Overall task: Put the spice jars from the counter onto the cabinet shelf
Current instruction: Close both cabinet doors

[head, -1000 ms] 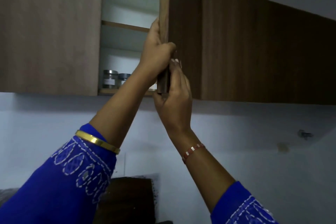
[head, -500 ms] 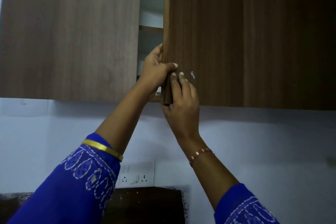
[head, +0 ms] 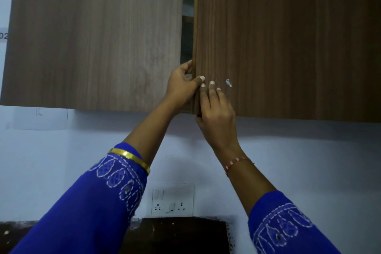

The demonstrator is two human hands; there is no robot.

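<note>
The dark wooden cabinet door (head: 278, 37) is nearly closed, leaving a narrow dark gap (head: 188, 27) beside the lighter left door (head: 97, 37). My left hand (head: 182, 84) grips the door's free edge near its lower corner, fingers wrapped behind it and thumb on the front. My right hand (head: 216, 107) lies on the door's front at the same corner, fingers flat against the wood and thumb under the bottom edge. The spice jars and the shelf are hidden behind the doors.
A white wall (head: 309, 161) runs below the cabinets, with a switch and socket plate (head: 172, 200) between my arms. A dark board (head: 177, 235) stands below it. A small white chip (head: 228, 83) marks the door near my right fingers.
The door has swung towards closed: the gap has narrowed and the jars on the shelf are no longer visible. Both hands stayed on the door's edge. The view has tilted down.
</note>
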